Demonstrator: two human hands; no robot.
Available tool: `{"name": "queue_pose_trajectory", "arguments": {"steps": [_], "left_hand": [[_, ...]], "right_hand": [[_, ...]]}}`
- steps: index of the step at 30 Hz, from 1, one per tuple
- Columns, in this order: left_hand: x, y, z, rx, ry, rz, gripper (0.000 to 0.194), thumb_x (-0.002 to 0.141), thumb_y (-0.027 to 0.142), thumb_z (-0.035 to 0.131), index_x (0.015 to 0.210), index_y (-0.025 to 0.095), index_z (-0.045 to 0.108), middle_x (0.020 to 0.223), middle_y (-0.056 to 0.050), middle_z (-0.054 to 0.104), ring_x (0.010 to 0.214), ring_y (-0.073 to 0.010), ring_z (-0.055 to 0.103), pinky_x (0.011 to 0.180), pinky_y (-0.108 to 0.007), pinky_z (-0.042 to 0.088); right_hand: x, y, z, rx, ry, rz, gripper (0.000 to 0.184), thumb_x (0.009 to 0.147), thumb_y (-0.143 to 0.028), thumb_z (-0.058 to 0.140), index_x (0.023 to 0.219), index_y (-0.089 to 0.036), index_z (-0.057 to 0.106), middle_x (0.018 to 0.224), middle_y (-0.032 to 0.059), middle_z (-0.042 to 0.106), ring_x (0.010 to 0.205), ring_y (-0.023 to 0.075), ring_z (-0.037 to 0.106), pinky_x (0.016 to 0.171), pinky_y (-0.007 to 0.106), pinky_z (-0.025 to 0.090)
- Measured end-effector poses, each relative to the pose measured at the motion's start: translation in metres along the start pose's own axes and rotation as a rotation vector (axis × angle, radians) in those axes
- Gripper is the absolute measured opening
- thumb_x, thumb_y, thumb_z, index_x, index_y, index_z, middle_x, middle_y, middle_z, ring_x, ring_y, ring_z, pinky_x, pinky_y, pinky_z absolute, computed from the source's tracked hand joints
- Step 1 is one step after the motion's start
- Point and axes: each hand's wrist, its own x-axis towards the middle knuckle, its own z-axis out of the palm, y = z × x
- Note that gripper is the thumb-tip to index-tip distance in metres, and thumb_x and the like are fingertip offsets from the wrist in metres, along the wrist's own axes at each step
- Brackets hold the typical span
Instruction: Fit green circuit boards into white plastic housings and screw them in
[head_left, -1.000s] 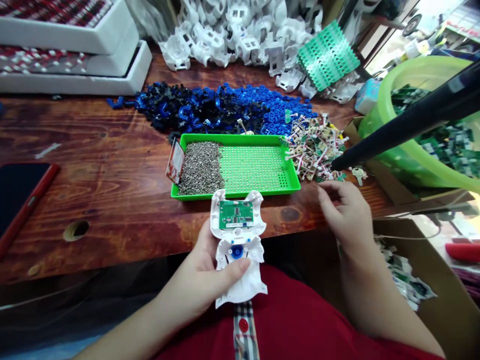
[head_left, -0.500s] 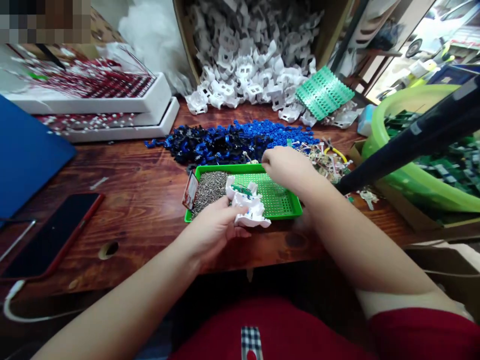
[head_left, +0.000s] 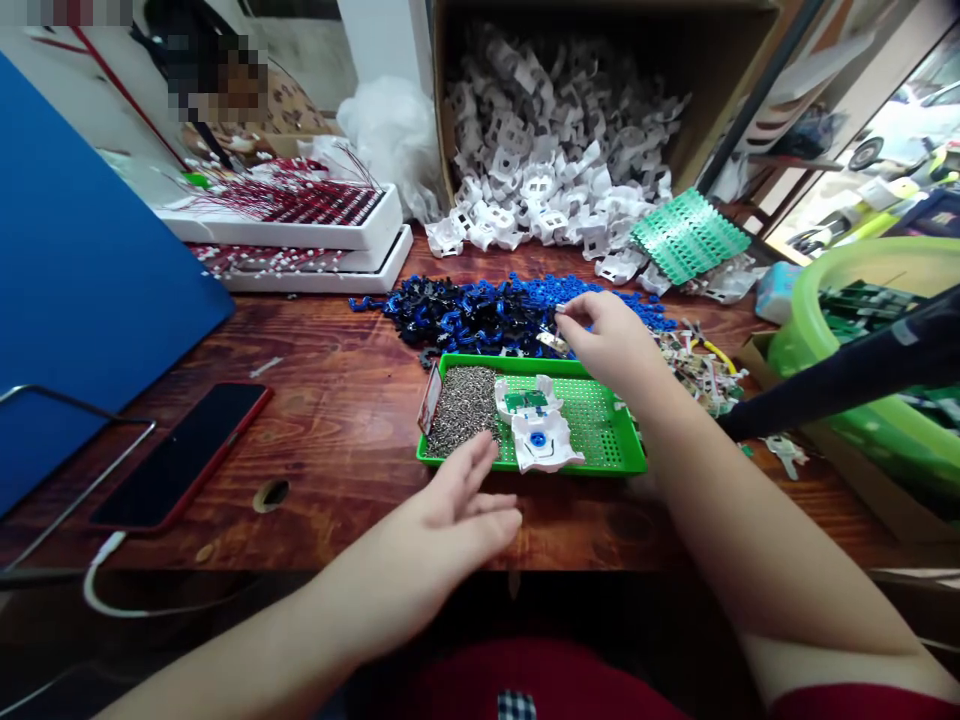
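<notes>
My left hand is open, its fingers spread just in front of the green plastic tray. In the tray lies a white plastic housing with a small green circuit board and a blue round piece in it. Many small metal screws fill the left part of the tray. Over the tray's back edge, my right hand pinches a small part with a white connector; a pale little board hangs or lies just below the fingertips.
Black and blue plastic pieces are heaped behind the tray. Wired small boards lie to the right, beside a green tub. A box of white housings stands behind. A phone is at left; a dark pole slants in from the right.
My left hand has let go of the white housing, which now rests in the tray, and has drawn back with its fingers spread. The camera view has shifted left and up.
</notes>
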Motion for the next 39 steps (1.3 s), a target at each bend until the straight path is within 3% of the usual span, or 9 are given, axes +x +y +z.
{"name": "queue_pose_trajectory", "arguments": {"steps": [5, 8, 11, 14, 17, 22, 30, 35, 39], "left_hand": [[0.002, 0.002, -0.011, 0.782, 0.340, 0.831, 0.056, 0.074, 0.018, 0.062, 0.126, 0.030, 0.046, 0.124, -0.005, 0.055, 0.114, -0.0252, 0.048, 0.101, -0.040, 0.035], [0.017, 0.004, -0.012, 0.949, 0.288, 0.962, 0.044, 0.079, 0.014, 0.056, 0.122, 0.023, 0.051, 0.115, -0.007, 0.060, 0.105, -0.0211, 0.055, 0.092, -0.034, 0.042], [0.022, 0.001, -0.012, 0.966, 0.203, 0.980, 0.036, 0.081, 0.012, 0.053, 0.116, 0.021, 0.054, 0.107, -0.005, 0.065, 0.096, -0.0177, 0.059, 0.085, -0.030, 0.045], [0.019, -0.005, -0.013, 0.949, 0.238, 0.941, 0.032, 0.081, 0.012, 0.053, 0.113, 0.021, 0.055, 0.103, -0.004, 0.067, 0.093, -0.0158, 0.061, 0.083, -0.029, 0.045], [0.016, -0.009, -0.015, 0.973, 0.272, 0.913, 0.032, 0.081, 0.013, 0.053, 0.113, 0.019, 0.055, 0.101, -0.005, 0.068, 0.091, -0.0156, 0.061, 0.081, -0.028, 0.044], [0.017, -0.013, -0.019, 1.063, 0.181, 0.947, 0.043, 0.083, 0.013, 0.050, 0.125, 0.021, 0.046, 0.110, -0.006, 0.066, 0.096, -0.0185, 0.060, 0.082, -0.032, 0.042], [0.020, -0.016, -0.023, 1.111, 0.074, 0.940, 0.040, 0.085, 0.013, 0.042, 0.124, 0.018, 0.047, 0.106, -0.009, 0.067, 0.092, -0.0204, 0.062, 0.078, -0.033, 0.044], [0.021, -0.002, -0.014, 1.061, 0.010, 0.833, 0.029, 0.086, 0.016, 0.039, 0.106, 0.014, 0.060, 0.090, -0.010, 0.071, 0.078, -0.0208, 0.064, 0.069, -0.033, 0.047], [0.022, 0.014, -0.019, 0.927, -0.034, 0.686, 0.029, 0.085, 0.026, 0.047, 0.111, 0.018, 0.058, 0.101, -0.008, 0.069, 0.089, -0.0224, 0.063, 0.079, -0.036, 0.046]], "right_hand": [[-0.045, -0.024, -0.022, 0.843, -0.349, 0.144, 0.022, 0.076, -0.037, 0.059, 0.077, -0.016, 0.056, 0.070, 0.0006, 0.057, 0.062, 0.0098, 0.052, 0.058, 0.023, 0.044], [-0.067, -0.034, -0.020, 1.055, -0.494, 0.214, 0.019, 0.076, -0.035, 0.060, 0.076, -0.016, 0.056, 0.067, -0.0009, 0.056, 0.062, 0.0084, 0.053, 0.060, 0.021, 0.046], [-0.083, -0.038, -0.016, 1.096, -0.508, 0.256, 0.018, 0.080, -0.034, 0.057, 0.078, -0.016, 0.056, 0.069, -0.0018, 0.054, 0.061, 0.0066, 0.053, 0.060, 0.019, 0.047], [-0.099, -0.036, -0.015, 1.023, -0.311, 0.211, 0.019, 0.083, -0.035, 0.053, 0.095, -0.021, 0.055, 0.085, -0.0005, 0.056, 0.071, 0.0075, 0.057, 0.066, 0.020, 0.050], [-0.117, -0.033, -0.018, 0.819, -0.208, -0.032, 0.033, 0.080, -0.025, 0.057, 0.112, -0.026, 0.049, 0.099, 0.0013, 0.057, 0.089, 0.0110, 0.057, 0.078, 0.024, 0.051], [-0.135, -0.030, -0.023, 0.497, -0.102, -0.379, 0.029, 0.079, -0.009, 0.055, 0.104, -0.024, 0.055, 0.093, 0.0017, 0.063, 0.087, 0.0127, 0.059, 0.076, 0.025, 0.051], [-0.136, -0.029, -0.016, 0.365, -0.082, -0.416, 0.022, 0.080, -0.009, 0.053, 0.099, -0.021, 0.054, 0.087, 0.0011, 0.063, 0.081, 0.0101, 0.059, 0.072, 0.021, 0.051], [-0.133, -0.023, -0.015, 0.360, -0.052, -0.496, 0.037, 0.079, -0.005, 0.053, 0.111, -0.023, 0.051, 0.103, 0.0040, 0.059, 0.095, 0.0119, 0.056, 0.081, 0.023, 0.050], [-0.125, -0.013, -0.016, 0.358, -0.067, -0.556, 0.043, 0.078, -0.002, 0.052, 0.114, -0.025, 0.051, 0.106, 0.0036, 0.057, 0.097, 0.0118, 0.056, 0.080, 0.022, 0.049]]}}
